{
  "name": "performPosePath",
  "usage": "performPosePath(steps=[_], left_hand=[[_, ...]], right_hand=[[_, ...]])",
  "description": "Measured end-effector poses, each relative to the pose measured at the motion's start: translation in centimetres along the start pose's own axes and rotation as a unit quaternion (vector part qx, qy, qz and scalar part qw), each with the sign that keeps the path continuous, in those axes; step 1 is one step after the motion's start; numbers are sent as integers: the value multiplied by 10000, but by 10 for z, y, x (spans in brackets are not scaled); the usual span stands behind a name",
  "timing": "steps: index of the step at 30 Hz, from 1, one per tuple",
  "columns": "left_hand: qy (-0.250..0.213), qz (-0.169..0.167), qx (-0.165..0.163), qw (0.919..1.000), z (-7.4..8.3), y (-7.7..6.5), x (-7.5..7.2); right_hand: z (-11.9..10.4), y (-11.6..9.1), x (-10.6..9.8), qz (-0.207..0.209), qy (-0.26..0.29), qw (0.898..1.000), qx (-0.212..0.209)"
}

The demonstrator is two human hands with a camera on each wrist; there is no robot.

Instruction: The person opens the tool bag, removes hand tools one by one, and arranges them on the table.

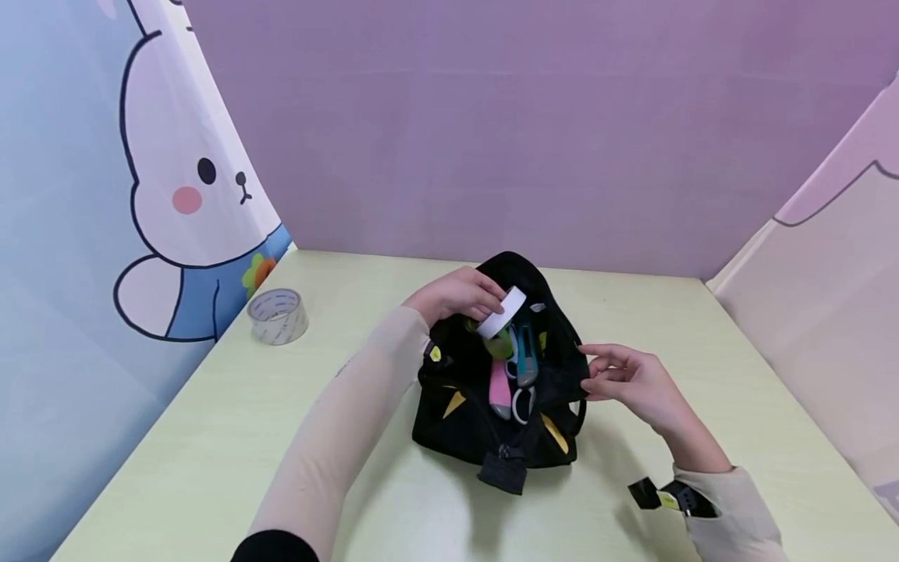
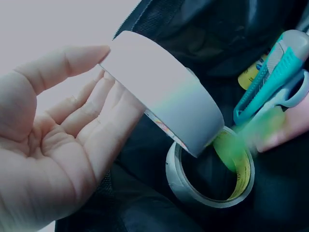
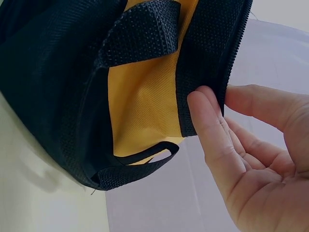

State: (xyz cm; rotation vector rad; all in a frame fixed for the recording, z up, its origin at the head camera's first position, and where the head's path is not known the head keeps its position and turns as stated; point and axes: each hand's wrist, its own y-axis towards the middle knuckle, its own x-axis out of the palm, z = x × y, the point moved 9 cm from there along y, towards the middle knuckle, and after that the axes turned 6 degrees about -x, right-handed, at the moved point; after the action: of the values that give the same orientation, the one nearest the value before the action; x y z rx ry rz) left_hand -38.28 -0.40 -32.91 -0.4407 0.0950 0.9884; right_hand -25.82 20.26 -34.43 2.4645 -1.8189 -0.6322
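A black bag (image 1: pixel 449 437) with yellow panels (image 3: pixel 145 104) and a zipped edge stands unzipped on the table. My left hand (image 1: pixel 463 295) pinches a roll of white tape (image 2: pixel 164 92) between thumb and fingers, over the bag's mouth. Below it in the left wrist view lies a second tape roll (image 2: pixel 178 186), greyish with a yellow inner ring. Inside the bag are a teal utility knife (image 1: pixel 527 355), scissors (image 1: pixel 521 406) and a pink-handled tool (image 1: pixel 499 389). A green thing (image 2: pixel 251 133) is blurred. My right hand (image 1: pixel 628 382) pinches the bag's right rim, beside a black strap loop (image 3: pixel 140 169).
A roll of clear tape (image 1: pixel 278 318) stands at the table's left edge. The pale table (image 1: pixel 337 484) meets a purple backdrop (image 1: pixel 492 140) behind and printed cloth on both sides.
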Motion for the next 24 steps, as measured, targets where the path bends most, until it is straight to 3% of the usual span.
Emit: performPosePath(steps=[9,24], left_hand=[[-725,-132,221,9970,5,-7,-3],[-1217,93,528,9911,27,-33,-23]], right_hand=[[0,1,1,-42,-36,10000,-51],[-3,1,2,-21,-63,10000,53]])
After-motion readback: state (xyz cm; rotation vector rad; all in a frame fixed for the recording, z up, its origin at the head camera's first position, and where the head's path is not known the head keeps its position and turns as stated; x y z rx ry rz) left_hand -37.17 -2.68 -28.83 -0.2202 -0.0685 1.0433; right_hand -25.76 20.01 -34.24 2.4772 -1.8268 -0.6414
